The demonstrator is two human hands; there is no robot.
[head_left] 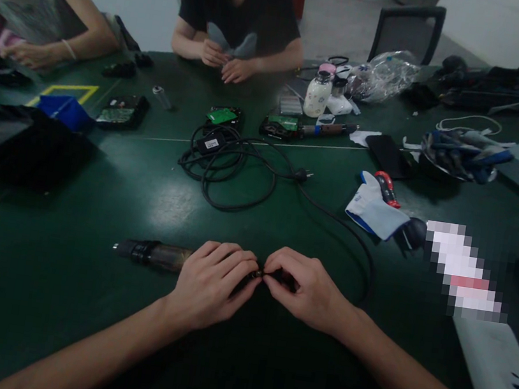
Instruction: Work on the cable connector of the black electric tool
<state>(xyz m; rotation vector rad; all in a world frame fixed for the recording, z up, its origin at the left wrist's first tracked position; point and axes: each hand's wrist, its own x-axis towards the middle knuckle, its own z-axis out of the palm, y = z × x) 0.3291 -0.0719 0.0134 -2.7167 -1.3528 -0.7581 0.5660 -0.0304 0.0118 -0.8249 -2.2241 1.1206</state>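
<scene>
My left hand (213, 281) is closed around the handle end of a dark, translucent soldering iron (154, 253) that lies on the green table (81, 298) with its tip pointing left. My right hand (307, 288) pinches the black cord (354, 240) where it enters the handle, fingertips touching those of the left hand. The cord runs up and away to a coil (228, 171) with a plug (303, 175).
Two other people sit across the table, hands on small parts. Circuit boards (222, 115), another soldering iron (326, 128), a white bottle (318, 93), gloves (375, 211), a blue bin (66, 110), a black bag (16, 141) and a chair (408, 29) are around.
</scene>
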